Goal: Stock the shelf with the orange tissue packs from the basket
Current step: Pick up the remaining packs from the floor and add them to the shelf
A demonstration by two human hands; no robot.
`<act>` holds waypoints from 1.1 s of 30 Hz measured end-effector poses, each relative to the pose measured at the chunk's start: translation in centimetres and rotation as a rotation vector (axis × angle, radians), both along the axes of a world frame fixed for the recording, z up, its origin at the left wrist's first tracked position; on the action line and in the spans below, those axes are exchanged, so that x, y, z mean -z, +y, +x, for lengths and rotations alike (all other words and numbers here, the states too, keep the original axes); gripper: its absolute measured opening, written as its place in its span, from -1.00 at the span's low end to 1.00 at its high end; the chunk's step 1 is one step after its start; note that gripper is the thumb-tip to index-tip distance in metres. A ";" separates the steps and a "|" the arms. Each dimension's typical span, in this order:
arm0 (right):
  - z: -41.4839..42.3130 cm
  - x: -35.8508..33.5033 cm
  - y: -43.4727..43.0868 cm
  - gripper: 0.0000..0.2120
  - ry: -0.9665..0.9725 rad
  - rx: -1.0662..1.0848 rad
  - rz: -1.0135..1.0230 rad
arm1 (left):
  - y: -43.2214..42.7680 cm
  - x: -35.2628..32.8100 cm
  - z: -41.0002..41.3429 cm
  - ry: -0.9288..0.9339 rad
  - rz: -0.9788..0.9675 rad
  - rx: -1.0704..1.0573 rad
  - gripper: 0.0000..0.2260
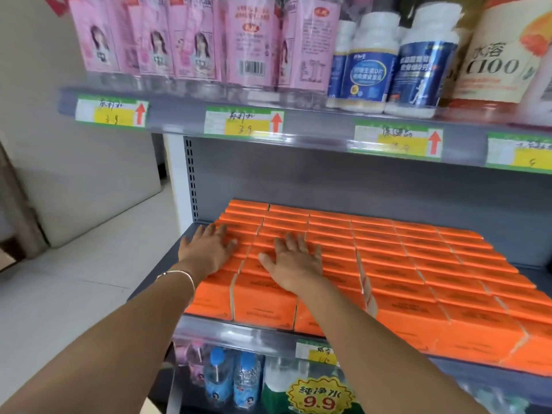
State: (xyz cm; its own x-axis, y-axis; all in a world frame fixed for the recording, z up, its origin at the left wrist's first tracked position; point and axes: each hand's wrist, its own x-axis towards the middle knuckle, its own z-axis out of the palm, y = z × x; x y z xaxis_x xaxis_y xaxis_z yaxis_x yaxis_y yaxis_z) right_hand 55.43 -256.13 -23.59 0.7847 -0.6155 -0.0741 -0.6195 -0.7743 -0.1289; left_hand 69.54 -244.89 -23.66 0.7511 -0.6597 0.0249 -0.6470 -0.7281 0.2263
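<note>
Stocking looks close to finished: the orange tissue packs (388, 264) cover the middle shelf (239, 334) from its front edge nearly to the back panel, in tight rows running from the left end out past the right of the view. The basket is not in view, so whether packs remain in it cannot be told. Both hands lie flat with fingers spread on the pack tops near the front-left corner, gripping nothing: the left hand (209, 249) at the left edge, the right hand (294, 261) just beside it, probably pressing the rows level. The shelf above holds pink-labelled bottles (194, 40) and white jars (373, 61); the 1 below, water bottles (218, 375)
</note>
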 end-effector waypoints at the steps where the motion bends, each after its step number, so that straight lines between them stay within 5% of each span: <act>1: 0.5 0.3 0.0 -0.34 0.000 0.004 -0.001 | 0.1 0.2 0.8 0.044 0.002 -0.004 -0.45; 13: 2.2 1.8 -0.3 -0.30 0.038 -0.008 0.000 | 1.4 1.3 4.8 0.417 -0.098 0.098 -0.41; 18: 1.9 1.9 -0.3 -0.30 0.041 -0.021 -0.010 | 1.4 2.0 4.6 0.570 -0.320 0.121 -0.44; 33: 1.2 0.9 -1.5 -0.30 0.055 -0.030 -0.005 | 0.0 2.5 6.3 0.626 -0.448 0.089 -0.40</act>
State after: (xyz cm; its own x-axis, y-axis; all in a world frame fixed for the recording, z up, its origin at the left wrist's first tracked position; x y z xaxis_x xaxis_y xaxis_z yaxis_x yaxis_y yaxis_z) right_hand 56.64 -257.66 -24.49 0.7974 -0.5924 -0.1147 -0.6023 -0.7930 -0.0915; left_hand 75.87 -244.84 -26.15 0.6579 -0.7453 -0.1081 -0.3532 -0.4321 0.8298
